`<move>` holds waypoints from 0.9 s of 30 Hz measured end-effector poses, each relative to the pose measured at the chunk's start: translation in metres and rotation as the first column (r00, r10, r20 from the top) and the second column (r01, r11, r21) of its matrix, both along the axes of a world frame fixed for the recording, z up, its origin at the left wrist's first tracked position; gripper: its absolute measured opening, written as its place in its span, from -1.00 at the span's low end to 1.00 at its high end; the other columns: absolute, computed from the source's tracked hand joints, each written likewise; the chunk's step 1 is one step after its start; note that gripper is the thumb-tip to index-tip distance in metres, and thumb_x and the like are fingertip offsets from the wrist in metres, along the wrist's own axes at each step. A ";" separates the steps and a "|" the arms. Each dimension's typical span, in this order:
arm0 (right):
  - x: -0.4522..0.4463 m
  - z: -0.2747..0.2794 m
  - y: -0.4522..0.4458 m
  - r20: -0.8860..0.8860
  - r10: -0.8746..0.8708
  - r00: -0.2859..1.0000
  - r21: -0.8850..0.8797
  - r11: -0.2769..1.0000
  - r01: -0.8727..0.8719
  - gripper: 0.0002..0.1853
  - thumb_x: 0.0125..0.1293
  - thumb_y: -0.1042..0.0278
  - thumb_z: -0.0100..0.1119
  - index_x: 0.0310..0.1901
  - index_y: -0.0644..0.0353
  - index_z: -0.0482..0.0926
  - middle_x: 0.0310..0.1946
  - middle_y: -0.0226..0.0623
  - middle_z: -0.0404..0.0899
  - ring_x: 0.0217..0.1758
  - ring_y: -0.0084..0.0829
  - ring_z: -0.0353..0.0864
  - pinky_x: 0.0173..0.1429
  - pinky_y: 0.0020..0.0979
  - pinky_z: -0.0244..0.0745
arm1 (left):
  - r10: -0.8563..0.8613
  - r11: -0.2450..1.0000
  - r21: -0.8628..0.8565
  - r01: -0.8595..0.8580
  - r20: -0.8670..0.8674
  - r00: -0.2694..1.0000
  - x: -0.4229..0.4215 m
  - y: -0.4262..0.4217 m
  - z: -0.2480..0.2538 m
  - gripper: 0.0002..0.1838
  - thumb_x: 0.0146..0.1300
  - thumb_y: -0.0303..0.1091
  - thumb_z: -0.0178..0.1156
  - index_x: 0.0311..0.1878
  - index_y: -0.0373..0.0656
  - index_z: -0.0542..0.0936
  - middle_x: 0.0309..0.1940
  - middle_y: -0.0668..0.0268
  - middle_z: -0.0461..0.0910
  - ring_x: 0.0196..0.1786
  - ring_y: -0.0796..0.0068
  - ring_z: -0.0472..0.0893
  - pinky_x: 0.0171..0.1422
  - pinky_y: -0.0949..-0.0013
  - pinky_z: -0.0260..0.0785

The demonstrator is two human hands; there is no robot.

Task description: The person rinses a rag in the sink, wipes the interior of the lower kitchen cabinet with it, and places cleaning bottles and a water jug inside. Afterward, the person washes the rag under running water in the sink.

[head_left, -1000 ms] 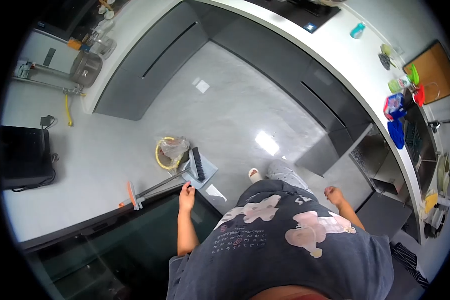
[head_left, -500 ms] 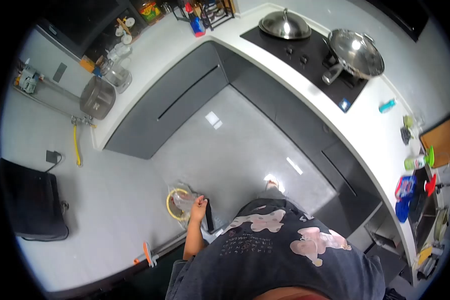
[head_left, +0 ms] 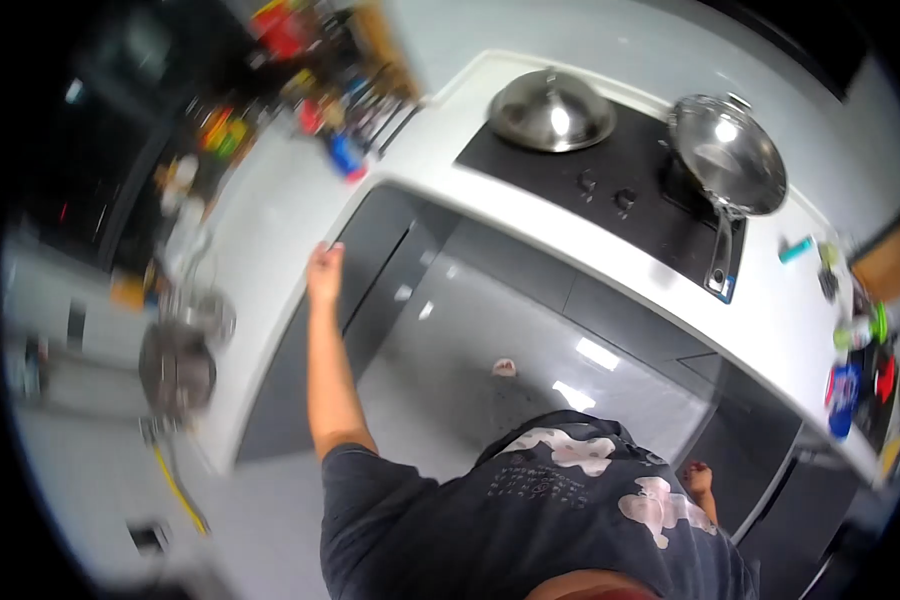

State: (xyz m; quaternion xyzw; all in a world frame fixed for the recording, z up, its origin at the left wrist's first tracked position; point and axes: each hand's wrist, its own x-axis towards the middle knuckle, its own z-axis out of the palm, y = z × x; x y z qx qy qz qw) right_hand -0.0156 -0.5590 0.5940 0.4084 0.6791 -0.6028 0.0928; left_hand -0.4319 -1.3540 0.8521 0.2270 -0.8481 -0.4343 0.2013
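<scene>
My left hand (head_left: 325,268) reaches forward beside the front edge of the white counter (head_left: 270,225), above the grey drawers (head_left: 370,245). Its fingers are slightly blurred, loosely bent and a little apart, and I see nothing held in them. Low at my right side hangs my right hand (head_left: 698,478), partly behind my shirt, near the dark lower cabinet (head_left: 760,440). Its fingers are loosely bent, with no object visible in them.
A domed metal lid (head_left: 552,110) and a steel wok (head_left: 728,155) rest on the black cooktop (head_left: 630,235). Bottles, including a green-topped spray bottle (head_left: 860,328), stand at the right. A dark transparent bin (head_left: 177,370) is at the left counter end, blurred.
The view has turned and moved toward the counter. My left hand has left the yellow-rimmed bin and clear plastic and is now by the counter edge. My right hand has come into view.
</scene>
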 end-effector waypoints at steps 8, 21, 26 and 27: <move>0.091 0.076 -0.231 0.532 -0.324 0.782 0.291 0.938 0.190 -0.80 0.08 0.43 0.09 -0.23 0.27 0.53 -0.55 -0.20 0.55 -0.58 -0.39 0.55 -0.53 -0.38 0.50 | 0.072 0.870 -0.493 0.007 0.140 0.988 -0.347 -0.181 0.048 0.14 -0.11 0.46 0.09 0.24 -0.47 0.20 0.22 -0.17 0.23 0.28 -0.05 0.24 0.37 0.22 0.04; 0.083 0.147 -0.321 0.464 -0.556 0.689 0.443 0.820 0.363 -0.71 0.08 0.34 0.13 -0.15 0.26 0.56 -0.43 -0.11 0.62 -0.37 -0.33 0.64 -0.22 -0.36 0.52 | 0.101 0.815 -0.579 -0.034 0.084 0.991 -0.430 -0.199 0.028 -0.43 0.05 0.06 0.22 -0.06 -0.27 0.51 -0.19 0.03 0.59 -0.13 0.00 0.56 -0.02 0.19 0.36; 0.040 0.176 -0.314 0.495 -0.433 0.753 0.415 0.879 0.233 -0.66 0.08 0.32 0.11 -0.08 0.22 0.53 -0.27 -0.06 0.61 -0.12 -0.22 0.60 -0.01 -0.31 0.45 | -0.190 0.806 -0.589 0.057 -0.167 0.967 -0.316 -0.114 0.061 -0.45 0.18 -0.11 0.15 0.16 -0.23 0.37 -0.06 0.05 0.54 -0.10 0.08 0.55 -0.03 0.25 0.38; 0.033 0.180 -0.310 0.478 -0.381 0.791 0.415 0.892 0.179 -0.65 0.08 0.32 0.11 -0.06 0.21 0.53 -0.26 -0.06 0.61 -0.13 -0.22 0.60 -0.01 -0.31 0.46 | -0.282 0.823 -0.543 0.166 -0.136 0.950 -0.292 -0.100 0.063 -0.47 0.20 -0.16 0.14 0.19 -0.22 0.34 -0.03 0.08 0.53 -0.09 0.16 0.55 -0.02 0.28 0.38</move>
